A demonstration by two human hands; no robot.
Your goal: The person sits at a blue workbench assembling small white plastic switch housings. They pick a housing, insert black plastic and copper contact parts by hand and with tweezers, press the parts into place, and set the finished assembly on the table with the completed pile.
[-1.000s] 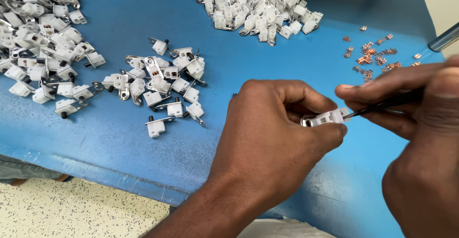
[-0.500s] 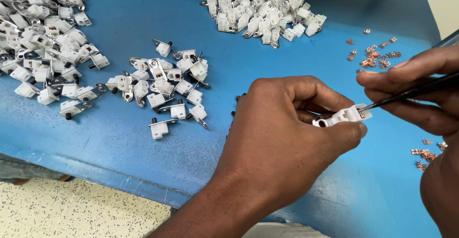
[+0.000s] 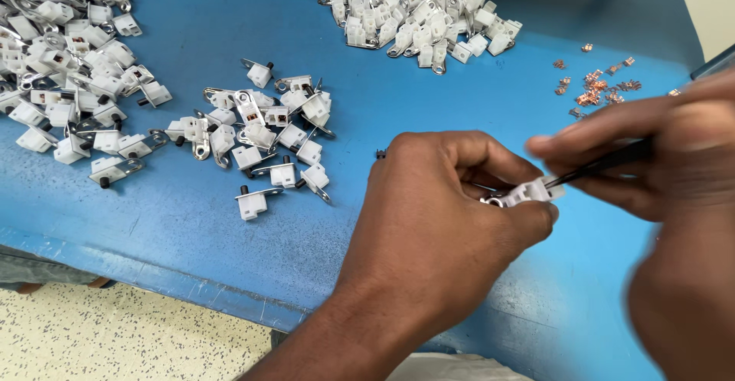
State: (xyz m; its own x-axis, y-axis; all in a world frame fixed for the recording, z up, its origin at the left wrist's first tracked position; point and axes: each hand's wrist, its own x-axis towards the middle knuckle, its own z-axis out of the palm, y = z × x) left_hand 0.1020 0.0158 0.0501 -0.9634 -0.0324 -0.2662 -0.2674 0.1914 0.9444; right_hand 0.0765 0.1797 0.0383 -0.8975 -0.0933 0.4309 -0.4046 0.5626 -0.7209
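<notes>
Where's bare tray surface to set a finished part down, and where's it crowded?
Free: the blue tray strip between the left pile and the top pile, and the near edge below the middle cluster, left of the left hand. Crowded: those three heaps, the copper bits, and around the right hand.

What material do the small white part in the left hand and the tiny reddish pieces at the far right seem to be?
The white part held by the left hand looks like matte moulded plastic: opaque, blocky, evenly white, with a shiny metal loop at one end. The reddish pieces look like copper or similar metal: orange-red and glinting, though too small to be sure.
</notes>
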